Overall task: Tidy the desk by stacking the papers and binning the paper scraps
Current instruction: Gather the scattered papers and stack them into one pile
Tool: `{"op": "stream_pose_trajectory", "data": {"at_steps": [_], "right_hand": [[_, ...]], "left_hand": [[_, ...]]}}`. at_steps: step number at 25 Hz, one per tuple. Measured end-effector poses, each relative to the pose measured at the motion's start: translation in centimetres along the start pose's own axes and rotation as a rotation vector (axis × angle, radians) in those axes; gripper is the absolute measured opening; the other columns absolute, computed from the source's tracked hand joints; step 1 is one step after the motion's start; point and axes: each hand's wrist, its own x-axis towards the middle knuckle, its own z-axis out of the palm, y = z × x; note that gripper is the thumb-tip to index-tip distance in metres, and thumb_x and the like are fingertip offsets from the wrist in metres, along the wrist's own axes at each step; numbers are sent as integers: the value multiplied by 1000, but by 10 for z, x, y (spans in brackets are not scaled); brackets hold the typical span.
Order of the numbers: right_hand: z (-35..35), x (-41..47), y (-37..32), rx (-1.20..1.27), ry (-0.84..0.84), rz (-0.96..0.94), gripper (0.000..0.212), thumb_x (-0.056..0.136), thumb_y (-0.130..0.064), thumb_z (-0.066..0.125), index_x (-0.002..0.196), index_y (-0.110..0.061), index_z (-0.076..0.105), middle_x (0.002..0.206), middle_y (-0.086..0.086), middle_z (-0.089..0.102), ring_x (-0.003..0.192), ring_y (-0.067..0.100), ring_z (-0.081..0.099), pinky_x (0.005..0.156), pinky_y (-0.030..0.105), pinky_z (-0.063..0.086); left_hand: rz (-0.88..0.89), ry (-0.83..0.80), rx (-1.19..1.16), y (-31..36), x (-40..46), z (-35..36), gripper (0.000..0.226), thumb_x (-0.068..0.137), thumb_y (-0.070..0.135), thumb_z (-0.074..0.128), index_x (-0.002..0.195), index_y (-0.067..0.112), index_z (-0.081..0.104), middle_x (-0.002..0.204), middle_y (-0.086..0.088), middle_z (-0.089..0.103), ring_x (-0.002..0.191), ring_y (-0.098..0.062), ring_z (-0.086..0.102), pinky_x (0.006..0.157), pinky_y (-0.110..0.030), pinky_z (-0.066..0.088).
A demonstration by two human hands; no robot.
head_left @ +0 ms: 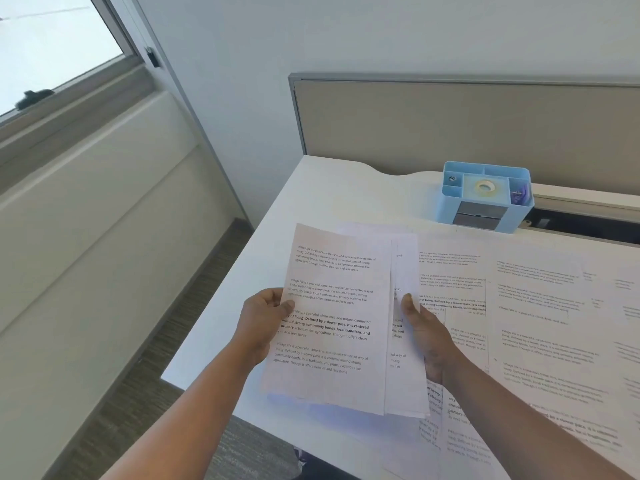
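- Both grips are pinching paper at frame centre: the left hand (pixel 265 318) holds the edge of a printed sheet (pixel 332 317), the right hand (pixel 424 332) a second sheet (pixel 405 268) tucked behind it.
- More loose papers (pixel 540 323) lie spread over the white counter (pixel 329 192), centre to right.
- Risk: the offset held sheets could slip apart or crease while being squared up, since each is held by one edge only.

L hand (pixel 265 318) grips a printed sheet (pixel 332 317) at its left edge, thumb on top. R hand (pixel 427 336) pinches a second sheet (pixel 405 268) just beside it, partly behind the first. Both sheets held above the desk (pixel 329 195). More printed papers (pixel 533 313) spread flat on the desk to the right, overlapping. Blue organiser (pixel 485 197) near the desk's back edge, tape roll (pixel 485 186) in its middle compartment. Partition (pixel 450 123) behind.
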Motion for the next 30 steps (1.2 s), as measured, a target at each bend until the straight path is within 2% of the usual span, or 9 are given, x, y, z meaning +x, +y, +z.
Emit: {"op": "stream_pose_trajectory", "data": {"at_steps": [3, 6, 8, 12, 16, 18, 20, 22, 30], "right_hand": [[0, 1, 2, -62, 62, 10, 41, 85, -71, 55, 114, -44, 65, 95, -31, 68, 90, -5, 66, 79, 25, 53], [5, 2, 4, -86, 107, 51, 73, 82, -82, 49, 135, -33, 59, 119, -17, 64, 111, 14, 61, 95, 40, 53], [9, 1, 4, -101, 131, 85, 82, 79, -88, 47, 135, -30, 63, 132, -5, 66, 120, 24, 64, 105, 50, 52], [13, -3, 3, -125, 23, 81, 77, 79, -91, 39, 112, -35, 79, 119, 3, 77, 108, 26, 75, 102, 50, 55], [10, -2, 2, 10, -154, 49, 85, 84, -91, 32, 128, -31, 72, 132, 9, 71, 123, 31, 67, 108, 56, 49], [10, -3, -1, 12, -181, 17, 71, 91, -78, 49, 138, -27, 65, 140, 7, 66, 131, 29, 61, 114, 57, 43], [10, -2, -5, -89, -158, -56, 41, 95, -41, 68, 133, -24, 67, 138, 6, 67, 127, 24, 64, 111, 50, 46], [12, -3, -10, -175, -162, -95, 25, 99, -14, 66, 123, -20, 70, 127, 7, 73, 116, 24, 71, 101, 42, 54], [20, -6, -35, -283, -140, -359, 22, 98, -21, 70, 118, -29, 76, 120, -1, 77, 114, 23, 71, 101, 43, 57]], "left_hand": [[-3, 5, 9, 0, 0, 2, 29, 99, -3, 63, 119, 18, 60, 105, -17, 77, 93, -39, 77, 78, -57, 63], [-40, -92, 13, -3, -3, 7, 27, 104, -1, 55, 126, 11, 63, 113, -14, 78, 101, -35, 76, 88, -55, 62], [-79, -152, -1, -6, -4, 11, 23, 106, 3, 52, 126, 10, 63, 117, -12, 77, 105, -34, 75, 88, -53, 61], [-128, -223, -63, -11, -8, 16, 23, 108, 8, 49, 128, 14, 60, 120, -10, 77, 109, -35, 74, 85, -54, 62], [-110, -133, -35, -17, -9, 23, 23, 108, 5, 48, 126, 11, 62, 116, -13, 77, 103, -36, 75, 80, -53, 62], [-107, -89, -44, -18, -9, 27, 23, 109, 6, 48, 125, 11, 63, 113, -13, 78, 102, -37, 75, 79, -53, 62], [-102, -65, -52, -17, -11, 28, 21, 110, 11, 47, 124, 12, 64, 110, -9, 79, 101, -33, 76, 77, -50, 63], [-66, -61, -45, -14, -13, 27, 20, 111, 18, 48, 122, 13, 64, 109, -6, 80, 99, -30, 77, 75, -46, 63], [326, -83, -98, 7, -23, 33, 20, 107, 11, 54, 122, 17, 65, 119, -3, 77, 108, -25, 74, 83, -34, 62]]}}
